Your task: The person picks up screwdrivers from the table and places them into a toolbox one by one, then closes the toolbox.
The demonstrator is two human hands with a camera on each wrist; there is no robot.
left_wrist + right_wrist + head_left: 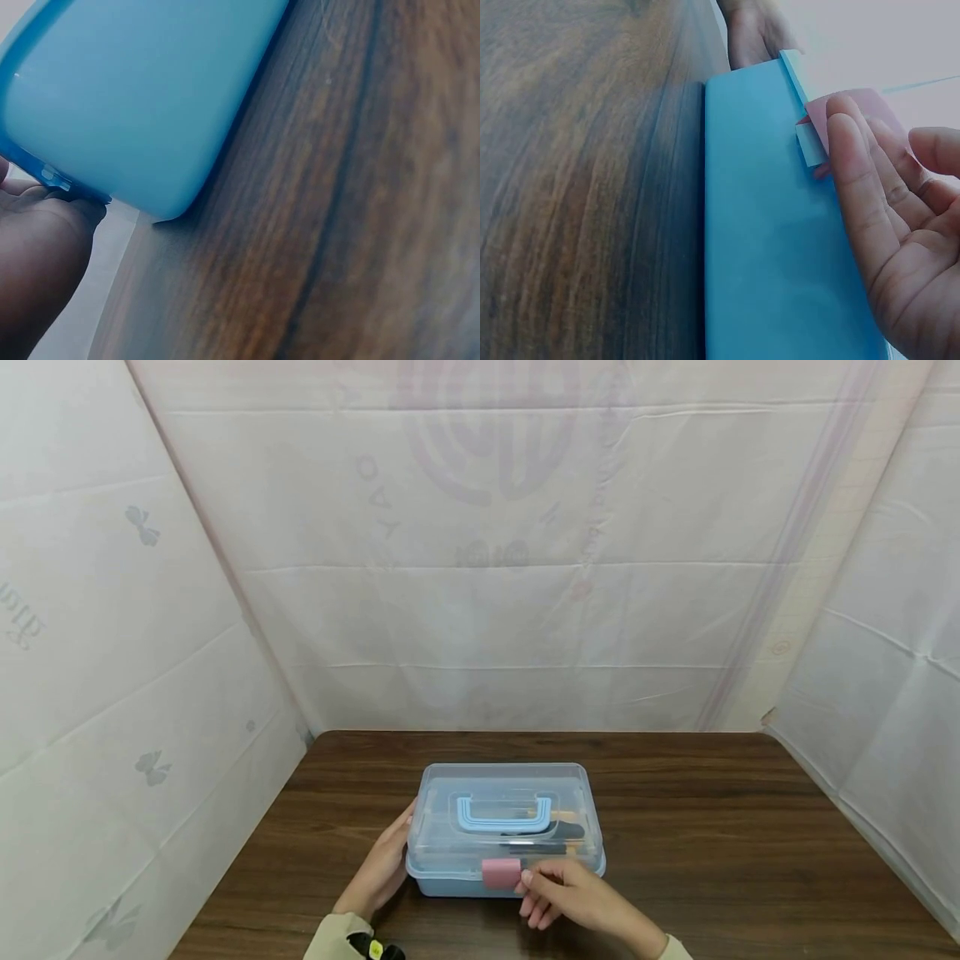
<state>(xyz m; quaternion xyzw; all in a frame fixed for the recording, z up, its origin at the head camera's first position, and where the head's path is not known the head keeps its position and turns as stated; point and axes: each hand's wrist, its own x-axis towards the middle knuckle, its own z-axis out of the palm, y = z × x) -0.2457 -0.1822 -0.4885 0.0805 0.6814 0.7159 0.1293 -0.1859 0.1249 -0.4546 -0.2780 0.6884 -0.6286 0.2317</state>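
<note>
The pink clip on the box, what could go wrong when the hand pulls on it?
The right hand touches the pink latch with its fingertips only, so they might slip off. The left hand just rests against the side of the box, so the box may slide on the smooth table.

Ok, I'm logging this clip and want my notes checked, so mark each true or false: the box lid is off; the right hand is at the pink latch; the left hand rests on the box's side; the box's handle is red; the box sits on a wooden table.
1. The lid of the storage box is off. False: it sits on the box.
2. The right hand is at the pink latch. True.
3. The left hand rests on the box's side. True.
4. The handle is red. False: light blue.
5. The box sits on a wooden table. True.
</note>
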